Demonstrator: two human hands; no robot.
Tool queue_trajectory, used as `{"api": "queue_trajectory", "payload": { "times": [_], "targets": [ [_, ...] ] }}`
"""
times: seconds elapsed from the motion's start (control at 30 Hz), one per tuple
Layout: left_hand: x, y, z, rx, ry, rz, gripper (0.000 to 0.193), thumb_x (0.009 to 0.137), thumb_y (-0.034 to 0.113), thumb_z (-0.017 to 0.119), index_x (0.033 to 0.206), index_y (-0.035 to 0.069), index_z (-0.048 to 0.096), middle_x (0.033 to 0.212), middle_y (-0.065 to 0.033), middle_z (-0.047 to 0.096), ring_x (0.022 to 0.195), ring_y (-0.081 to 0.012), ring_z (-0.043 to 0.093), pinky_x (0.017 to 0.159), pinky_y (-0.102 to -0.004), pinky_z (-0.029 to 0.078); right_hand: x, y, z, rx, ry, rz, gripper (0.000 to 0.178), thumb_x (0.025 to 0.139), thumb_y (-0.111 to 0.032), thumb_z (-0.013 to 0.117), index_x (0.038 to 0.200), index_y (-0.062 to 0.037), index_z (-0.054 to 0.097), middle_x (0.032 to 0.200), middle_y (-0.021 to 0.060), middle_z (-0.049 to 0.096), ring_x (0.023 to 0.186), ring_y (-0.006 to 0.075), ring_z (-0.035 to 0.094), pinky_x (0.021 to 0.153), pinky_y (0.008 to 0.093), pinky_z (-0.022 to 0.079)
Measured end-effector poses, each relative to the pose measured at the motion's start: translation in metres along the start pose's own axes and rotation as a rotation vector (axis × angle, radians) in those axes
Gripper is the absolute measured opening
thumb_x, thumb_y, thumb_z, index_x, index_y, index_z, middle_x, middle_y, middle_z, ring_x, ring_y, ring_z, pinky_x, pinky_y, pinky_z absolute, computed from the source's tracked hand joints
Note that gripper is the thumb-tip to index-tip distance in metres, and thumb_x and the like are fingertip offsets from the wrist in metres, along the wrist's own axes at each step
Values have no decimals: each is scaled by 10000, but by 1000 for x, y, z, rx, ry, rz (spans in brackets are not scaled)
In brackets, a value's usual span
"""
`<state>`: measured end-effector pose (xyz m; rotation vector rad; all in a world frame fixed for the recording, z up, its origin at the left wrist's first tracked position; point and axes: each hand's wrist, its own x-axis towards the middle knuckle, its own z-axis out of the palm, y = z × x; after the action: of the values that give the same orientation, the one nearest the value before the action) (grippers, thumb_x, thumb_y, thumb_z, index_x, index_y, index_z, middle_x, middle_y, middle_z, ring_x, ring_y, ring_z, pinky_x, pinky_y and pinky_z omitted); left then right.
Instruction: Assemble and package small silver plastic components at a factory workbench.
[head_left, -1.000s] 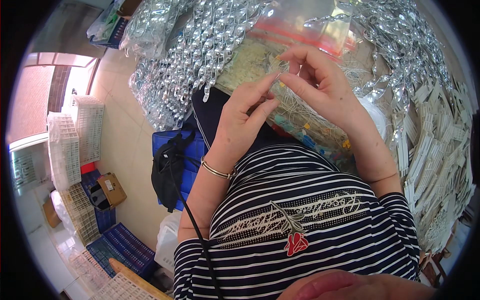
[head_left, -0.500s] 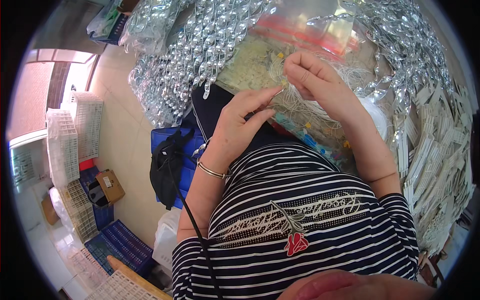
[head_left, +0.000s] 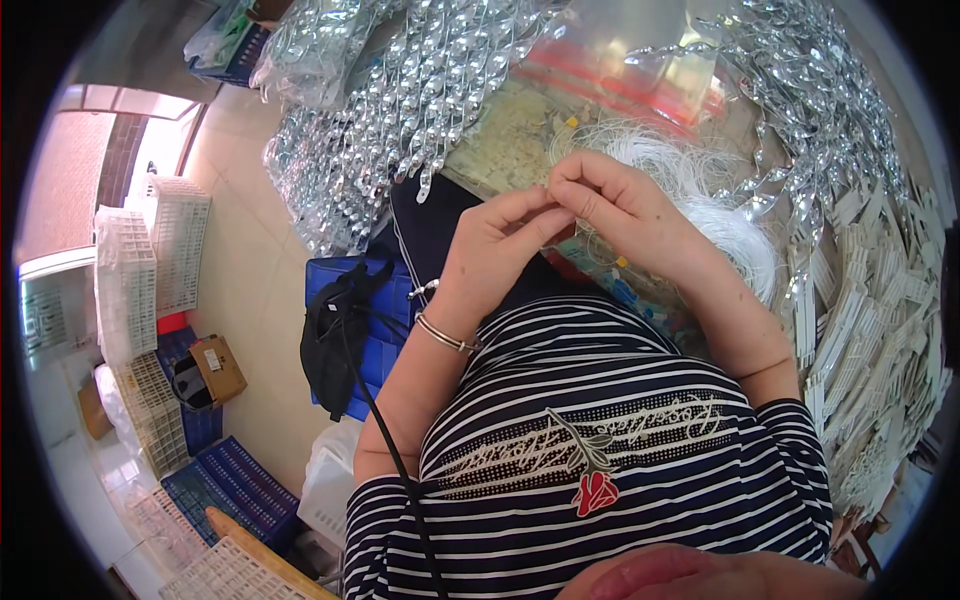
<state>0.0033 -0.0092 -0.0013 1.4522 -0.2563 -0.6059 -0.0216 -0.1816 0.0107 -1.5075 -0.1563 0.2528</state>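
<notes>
Thread (head_left: 690, 190), thin white stuff, pinched between my left hand (head_left: 490, 255) and right hand (head_left: 625, 215), fingers closed together on it at the tips. I judge it light, limp, slippery (tangles easily); grip near the end.

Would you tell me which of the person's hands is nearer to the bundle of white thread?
The right hand is nearer: it sits just beside the white thread bundle, at its left edge. The left hand lies farther off, on the far side of the right hand, fingertips meeting it.
</notes>
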Motion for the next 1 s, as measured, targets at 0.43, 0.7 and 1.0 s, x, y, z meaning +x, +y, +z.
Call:
{"api": "queue_trajectory", "payload": {
  "times": [0.43, 0.7, 1.0],
  "targets": [
    [-6, 6, -27, 50, 190, 127, 121, 871, 91, 593, 918, 2, 660, 811, -39, 661, 663, -60, 544, 621, -193, 440, 0, -3, -17, -423, 87, -24, 90, 855, -92, 614, 931, -44, 607, 823, -17, 506, 730, 56, 474, 626, 200, 398],
    [-16, 1, -60, 38, 334, 149, 124, 868, 78, 599, 907, -22, 662, 769, -30, 641, 660, -65, 540, 623, -186, 424, 4, 4, -56, -616, 224, -276, 99, 844, -69, 617, 933, -30, 636, 839, 7, 526, 760, 88, 490, 657, 209, 392],
    [-9, 7, -41, 422, 300, 288, 120, 842, 36, 607, 930, -8, 677, 907, -44, 663, 757, -59, 552, 657, -182, 419, -3, -13, -35, -437, 223, -262, 72, 856, -50, 593, 900, 2, 618, 844, 16, 533, 764, 88, 493, 668, 208, 382]
  ]
}}
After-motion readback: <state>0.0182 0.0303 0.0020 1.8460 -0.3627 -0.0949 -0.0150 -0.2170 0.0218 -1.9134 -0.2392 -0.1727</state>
